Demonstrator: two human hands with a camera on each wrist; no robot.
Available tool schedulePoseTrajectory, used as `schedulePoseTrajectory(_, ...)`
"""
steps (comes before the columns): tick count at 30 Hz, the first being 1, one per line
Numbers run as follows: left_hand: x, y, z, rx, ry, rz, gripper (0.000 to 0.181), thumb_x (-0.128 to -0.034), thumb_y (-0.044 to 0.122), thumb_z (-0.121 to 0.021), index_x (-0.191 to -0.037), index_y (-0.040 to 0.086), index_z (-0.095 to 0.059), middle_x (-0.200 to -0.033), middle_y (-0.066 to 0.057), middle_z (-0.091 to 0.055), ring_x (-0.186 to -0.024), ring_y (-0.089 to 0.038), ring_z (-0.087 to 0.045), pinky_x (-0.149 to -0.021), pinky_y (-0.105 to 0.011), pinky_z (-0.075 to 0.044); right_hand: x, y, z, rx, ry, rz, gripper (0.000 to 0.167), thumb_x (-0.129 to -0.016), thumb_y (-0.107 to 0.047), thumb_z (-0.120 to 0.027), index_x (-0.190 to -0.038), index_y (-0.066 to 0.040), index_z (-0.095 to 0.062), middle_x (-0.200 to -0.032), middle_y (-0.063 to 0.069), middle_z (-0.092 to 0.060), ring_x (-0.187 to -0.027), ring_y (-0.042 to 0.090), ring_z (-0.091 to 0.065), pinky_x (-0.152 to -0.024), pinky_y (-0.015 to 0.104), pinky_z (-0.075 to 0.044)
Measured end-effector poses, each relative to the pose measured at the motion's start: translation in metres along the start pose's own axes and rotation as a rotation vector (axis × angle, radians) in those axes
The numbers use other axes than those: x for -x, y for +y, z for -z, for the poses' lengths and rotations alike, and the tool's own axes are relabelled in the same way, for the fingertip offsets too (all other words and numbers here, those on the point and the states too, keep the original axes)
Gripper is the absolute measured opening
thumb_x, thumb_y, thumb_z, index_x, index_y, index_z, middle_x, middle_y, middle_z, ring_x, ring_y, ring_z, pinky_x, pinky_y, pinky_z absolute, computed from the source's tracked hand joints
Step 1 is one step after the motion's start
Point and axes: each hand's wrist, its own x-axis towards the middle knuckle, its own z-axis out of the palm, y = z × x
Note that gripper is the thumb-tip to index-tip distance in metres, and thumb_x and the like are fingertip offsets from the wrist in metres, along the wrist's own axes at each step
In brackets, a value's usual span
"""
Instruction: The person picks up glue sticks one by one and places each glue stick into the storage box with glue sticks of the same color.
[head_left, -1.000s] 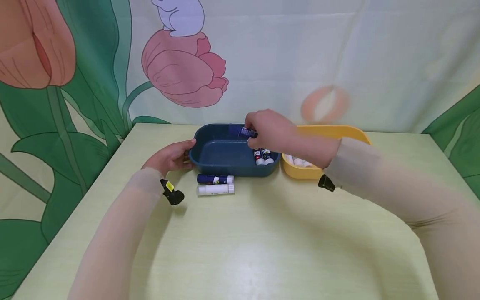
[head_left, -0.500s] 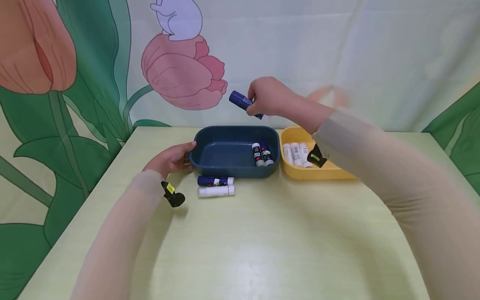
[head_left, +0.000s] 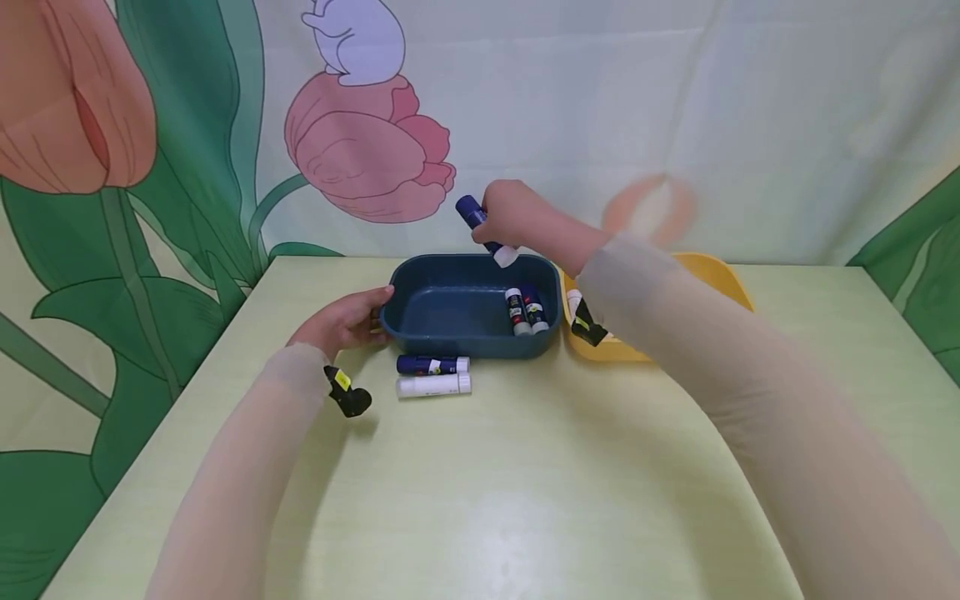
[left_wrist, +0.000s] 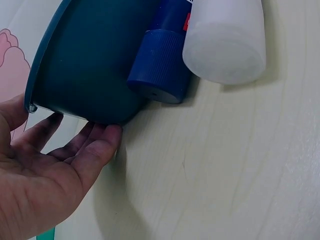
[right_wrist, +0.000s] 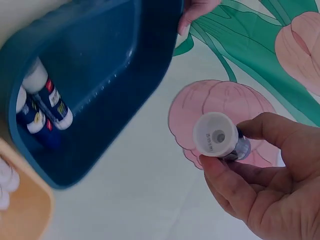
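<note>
My right hand (head_left: 517, 215) pinches a navy glue stick (head_left: 471, 212) above the back of the dark blue bin (head_left: 465, 343); its white end tilts down and to the right. In the right wrist view that white end (right_wrist: 215, 135) faces the camera. Two navy glue sticks (head_left: 516, 312) lie side by side in the bin's right end. My left hand (head_left: 341, 321) holds the bin's left end, thumb at the rim and fingertips (left_wrist: 107, 137) against the outer wall. In front of the bin lie another navy glue stick (head_left: 427, 365) and a white one (head_left: 431, 385).
A yellow bin (head_left: 712, 271) stands against the blue bin's right side, partly hidden by my right sleeve. White glue sticks (right_wrist: 5, 180) lie in it. Behind the table (head_left: 480, 483) hangs a printed curtain (head_left: 540, 100) with flowers.
My right hand rose out of the blue bin with the navy glue stick, then came slightly down and left as the stick tilted steeper. The left hand stayed at the bin.
</note>
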Motion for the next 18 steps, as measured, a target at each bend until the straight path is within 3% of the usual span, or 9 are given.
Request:
schedulePoseTrajectory(3,0.005,0.004,-0.006,-0.010,0.020,0.018,0.040,-0.1097,0.040,-0.041,-0.137,0.012,-0.048,-0.102,0.003,-0.060,-0.103,-0.013,-0.054,-0.120,-0.043,-0.038,-0.005,0.001,-0.009,-0.001,-0.001,0.000,0.040,-0.101,-0.022,-0.061,-0.130,0.005,-0.059,-0.113,0.017,-0.065,-0.083,0.020,-0.061,-0.073,0.022,-0.053)
schedulePoseTrajectory(6,0.006,0.005,-0.008,-0.003,0.026,0.029,0.047,-0.1099,0.040,-0.040,-0.145,0.010,-0.043,-0.109,0.000,-0.059,-0.105,-0.014,-0.053,-0.123,-0.044,-0.034,-0.012,0.001,-0.019,-0.003,-0.020,-0.022,0.040,-0.102,-0.022,-0.061,-0.131,0.005,-0.057,-0.116,0.016,-0.064,-0.080,0.019,-0.060,-0.067,0.021,-0.050)
schedulePoseTrajectory(9,0.006,0.004,-0.008,-0.005,0.025,0.020,0.043,-0.1100,0.040,-0.040,-0.141,0.010,-0.046,-0.107,0.001,-0.060,-0.101,-0.014,-0.054,-0.123,-0.045,-0.035,-0.018,0.003,-0.031,0.002,-0.054,-0.046,0.040,-0.102,-0.021,-0.061,-0.133,0.004,-0.055,-0.123,0.017,-0.064,-0.078,0.018,-0.060,-0.066,0.020,-0.050)
schedulePoseTrajectory(11,0.005,0.004,-0.008,0.001,0.022,0.016,0.037,-0.1101,0.039,-0.041,-0.132,0.011,-0.049,-0.099,0.003,-0.062,-0.098,-0.012,-0.055,-0.123,-0.045,-0.035,-0.022,0.006,-0.038,0.019,-0.072,-0.050,0.036,-0.102,-0.019,-0.059,-0.130,0.003,-0.056,-0.120,0.015,-0.063,-0.071,0.016,-0.059,-0.062,0.019,-0.047)
schedulePoseTrajectory(15,0.004,0.003,-0.007,0.012,0.020,0.013,0.031,-0.1104,0.038,-0.040,-0.125,0.013,-0.051,-0.089,0.006,-0.064,-0.095,-0.012,-0.056,-0.123,-0.046,-0.034,-0.030,0.014,-0.053,0.066,-0.092,-0.042,0.015,-0.102,-0.015,-0.056,-0.102,0.000,-0.059,-0.095,0.008,-0.056,-0.058,0.013,-0.051,-0.059,0.021,-0.042)
schedulePoseTrajectory(18,0.004,0.003,-0.007,0.014,0.026,0.012,0.032,-0.1104,0.038,-0.040,-0.127,0.013,-0.050,-0.091,0.006,-0.064,-0.096,-0.013,-0.055,-0.123,-0.047,-0.034,-0.038,0.020,-0.065,0.093,-0.106,-0.052,0.024,-0.103,-0.013,-0.053,-0.080,-0.008,-0.051,-0.079,0.004,-0.045,-0.053,0.012,-0.044,-0.060,0.024,-0.038)
